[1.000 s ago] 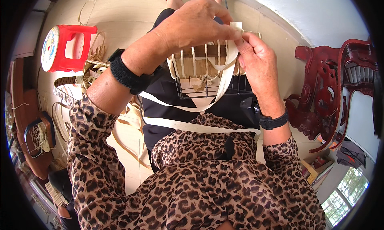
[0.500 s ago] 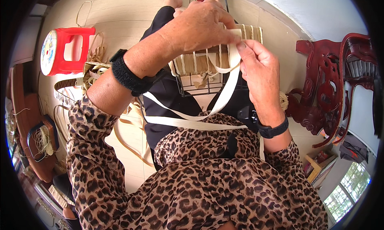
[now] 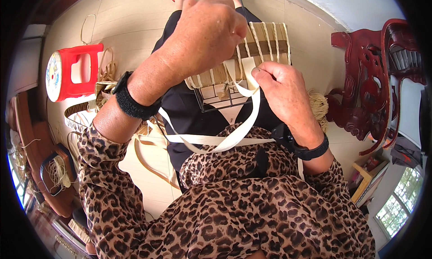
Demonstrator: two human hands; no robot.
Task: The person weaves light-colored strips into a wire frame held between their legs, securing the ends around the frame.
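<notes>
A rectangular woven basket [image 3: 281, 39] with a black wire frame [image 3: 215, 106] sits between my knees, pale cords wrapped across its woven strips. My right hand [image 3: 288, 88] pinches a flat cream strip [image 3: 240, 135] between thumb and forefinger at the basket's near edge. From there the strip loops down over my lap, and another length of it crosses my waist. Above the basket's left part is my left hand [image 3: 208, 31], raised with curled fingers. Its fingertips are slightly blurred and face away, so whatever they hold is hidden.
At the left a red plastic stool [image 3: 83, 72] lies on its side, with loose tan strips [image 3: 153, 164] on the floor nearby. A bundle of pale cord [image 3: 318, 106] lies right of my knee. Carved dark-red wooden furniture [image 3: 360, 88] stands on the right.
My left hand has moved left, apart from my right hand. The right hand has dropped slightly, still pinching the cream strip, and the strip's loop hangs lower. More of the basket shows.
</notes>
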